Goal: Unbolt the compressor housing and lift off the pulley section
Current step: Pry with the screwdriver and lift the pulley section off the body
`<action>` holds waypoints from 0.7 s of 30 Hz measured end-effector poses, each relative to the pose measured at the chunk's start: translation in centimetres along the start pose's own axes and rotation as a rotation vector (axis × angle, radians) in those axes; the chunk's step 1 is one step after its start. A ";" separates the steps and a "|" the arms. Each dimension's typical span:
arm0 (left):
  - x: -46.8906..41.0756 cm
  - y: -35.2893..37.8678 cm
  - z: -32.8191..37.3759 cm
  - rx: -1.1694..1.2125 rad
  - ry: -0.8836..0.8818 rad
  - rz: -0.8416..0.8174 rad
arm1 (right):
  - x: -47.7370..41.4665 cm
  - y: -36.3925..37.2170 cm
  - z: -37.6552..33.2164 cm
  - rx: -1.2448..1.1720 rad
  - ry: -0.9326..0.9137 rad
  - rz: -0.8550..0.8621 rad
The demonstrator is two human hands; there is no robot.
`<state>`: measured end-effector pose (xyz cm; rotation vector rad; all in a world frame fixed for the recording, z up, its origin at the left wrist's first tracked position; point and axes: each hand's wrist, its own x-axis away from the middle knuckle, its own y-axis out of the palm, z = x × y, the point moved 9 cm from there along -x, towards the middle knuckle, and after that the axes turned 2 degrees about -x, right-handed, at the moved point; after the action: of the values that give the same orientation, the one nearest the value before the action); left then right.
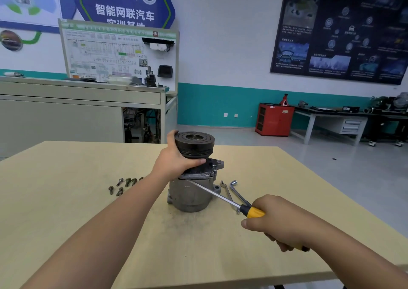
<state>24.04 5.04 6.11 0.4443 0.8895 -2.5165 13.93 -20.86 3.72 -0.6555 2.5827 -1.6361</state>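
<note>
While the left hand (174,157) is gripping the black pulley section (195,144) from its left side, with fingers behind it and thumb curled beneath its rim, the right hand (280,222) is clenching the yellow handle of a screwdriver (252,212), whose tip is touching the seam under the pulley section. That section is sitting on top of the grey compressor housing (187,198), which is standing upright near the middle of the pale surface (66,200). Several loose bolts (123,185) are lying to its left, and two wrenches (237,191) are lying just right of it.
</note>
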 end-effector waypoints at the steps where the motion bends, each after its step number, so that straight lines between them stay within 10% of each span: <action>1: 0.0 0.0 0.0 -0.004 0.000 0.000 | -0.1 0.1 -0.4 -0.001 0.000 -0.014; 21: 0.3 -0.5 0.8 -0.148 -0.032 0.011 | 0.0 5.0 -1.0 0.382 -0.082 0.371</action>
<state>23.44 4.77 6.84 0.3598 1.0492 -2.4202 12.01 -18.19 -0.14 -0.2000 2.0833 -1.8413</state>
